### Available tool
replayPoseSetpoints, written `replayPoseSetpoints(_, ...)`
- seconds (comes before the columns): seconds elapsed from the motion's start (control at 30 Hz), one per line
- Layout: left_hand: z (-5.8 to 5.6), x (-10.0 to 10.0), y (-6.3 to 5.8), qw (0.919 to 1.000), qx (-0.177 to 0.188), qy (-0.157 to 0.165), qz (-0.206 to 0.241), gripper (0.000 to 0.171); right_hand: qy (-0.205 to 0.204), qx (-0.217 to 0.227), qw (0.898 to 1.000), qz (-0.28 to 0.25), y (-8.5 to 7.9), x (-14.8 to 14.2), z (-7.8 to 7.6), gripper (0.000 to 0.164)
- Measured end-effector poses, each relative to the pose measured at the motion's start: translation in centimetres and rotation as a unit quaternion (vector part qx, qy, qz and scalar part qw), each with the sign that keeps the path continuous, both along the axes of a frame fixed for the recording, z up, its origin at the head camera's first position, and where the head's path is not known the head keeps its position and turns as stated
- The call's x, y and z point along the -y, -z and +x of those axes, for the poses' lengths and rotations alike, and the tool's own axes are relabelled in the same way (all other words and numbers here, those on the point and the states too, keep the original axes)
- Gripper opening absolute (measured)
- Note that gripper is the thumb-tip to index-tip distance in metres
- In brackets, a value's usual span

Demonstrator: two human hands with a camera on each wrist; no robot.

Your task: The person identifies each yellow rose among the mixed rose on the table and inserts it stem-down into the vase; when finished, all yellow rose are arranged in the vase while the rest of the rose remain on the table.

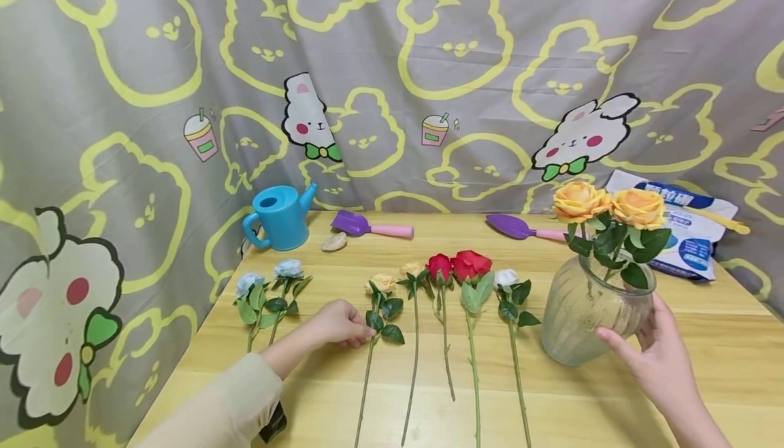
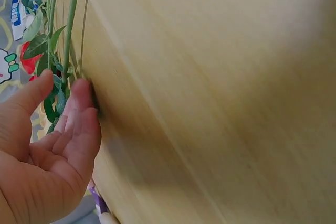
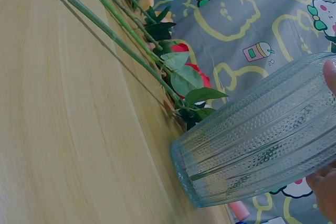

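My left hand (image 1: 339, 324) is at the stem of a peach rose (image 1: 382, 283). In the left wrist view the green stem (image 2: 71, 35) runs between thumb and fingers, which stand apart. My right hand (image 1: 658, 349) holds a ribbed clear glass vase (image 1: 591, 318), thumb on the near side and fingers round the far side. Two orange-yellow roses (image 1: 638, 208) stand in the vase, and their stems show through the glass. Beside the peach rose lie another peach rose (image 1: 412, 269), two red roses (image 1: 470, 265) and a white rose (image 1: 506, 278).
Two pale blue roses (image 1: 289, 269) lie left, partly behind my left forearm. Along the back are a blue watering can (image 1: 284, 220), a stone (image 1: 334, 242), a purple shovel (image 1: 352, 222), a purple trowel (image 1: 511, 225) and a white-and-blue bag (image 1: 689, 240). A patterned curtain (image 1: 367, 46) hangs behind the wooden table.
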State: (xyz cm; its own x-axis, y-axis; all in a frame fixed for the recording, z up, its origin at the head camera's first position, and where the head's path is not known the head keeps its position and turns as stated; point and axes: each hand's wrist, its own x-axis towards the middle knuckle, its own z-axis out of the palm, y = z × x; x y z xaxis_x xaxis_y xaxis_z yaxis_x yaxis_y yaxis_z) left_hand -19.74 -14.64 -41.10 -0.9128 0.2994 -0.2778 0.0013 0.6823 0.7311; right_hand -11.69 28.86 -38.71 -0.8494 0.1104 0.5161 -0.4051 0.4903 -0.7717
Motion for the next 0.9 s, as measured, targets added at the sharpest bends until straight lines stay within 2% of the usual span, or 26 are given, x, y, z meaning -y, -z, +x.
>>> replayPoseSetpoints(0.1,-0.4,-0.3,0.3,0.9999,0.014,0.002,-0.002,0.022,0.001,0.002,1.0,-0.002,0.1,-0.1,0.0,0.085)
replayPoseSetpoints(0.23,-1.0,-0.7,0.6,0.9992,0.036,-0.016,0.007,0.021,0.007,0.005,1.0,0.005,0.1,0.0,0.0,0.084)
replayPoseSetpoints(0.47,-1.2,-1.1,1.1,0.9967,0.07,-0.038,0.018,0.018,0.009,0.005,1.0,0.007,0.1,0.2,0.1,0.084)
replayPoseSetpoints(0.63,-1.3,-1.0,1.2,0.9953,0.077,-0.047,0.034,0.017,0.008,0.003,1.0,0.008,0.1,0.1,0.0,0.084)
replayPoseSetpoints(0.9,-1.2,-0.7,1.0,0.9941,0.066,-0.052,0.068,0.025,0.006,0.005,1.0,0.003,0.1,0.0,0.1,0.085)
